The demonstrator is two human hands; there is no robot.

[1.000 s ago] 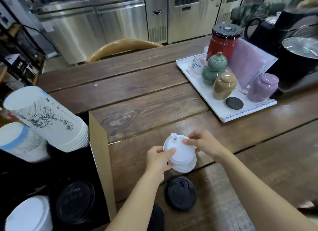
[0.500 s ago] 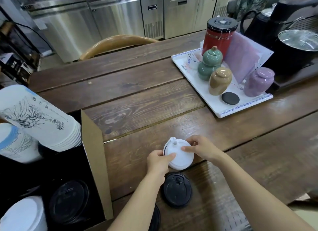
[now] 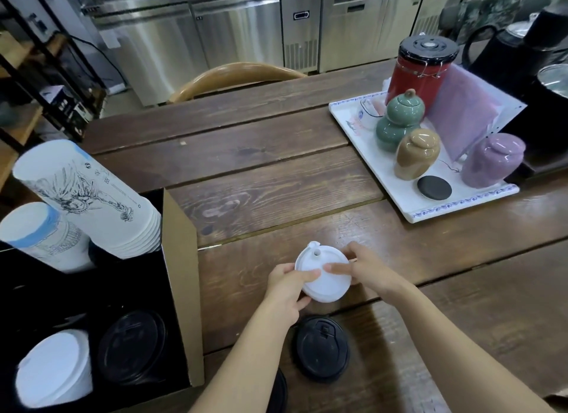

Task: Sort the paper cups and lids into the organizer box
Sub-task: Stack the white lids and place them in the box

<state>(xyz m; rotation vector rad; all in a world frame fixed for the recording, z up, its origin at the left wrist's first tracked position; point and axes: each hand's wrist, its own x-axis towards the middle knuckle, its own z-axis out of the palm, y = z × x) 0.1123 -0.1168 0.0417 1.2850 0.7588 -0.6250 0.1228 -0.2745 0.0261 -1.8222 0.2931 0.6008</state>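
White lids point(image 3: 323, 274) gripped by both hands
Left hand point(image 3: 285, 289) and right hand point(image 3: 373, 271) fingers closed on them; wooden counter point(image 3: 261, 173), steel kitchen units point(image 3: 215, 28) upper frame.

Dark-stained wooden table point(image 3: 276, 173), grain and knots plain to see, a dull sheen on the planks. White plastic lid point(image 3: 322, 277), smooth and matt; black plastic lid point(image 3: 321, 348) beside it, slightly glossy. Organizer box point(image 3: 181, 259) shows raw brown cardboard, matt. Paper cups point(image 3: 89, 197), white with printed line art. On the glazed white tray point(image 3: 399, 197), three ceramic jars point(image 3: 416, 154) gleam, very glossy. Behind, brushed stainless steel cabinets point(image 3: 233, 28).
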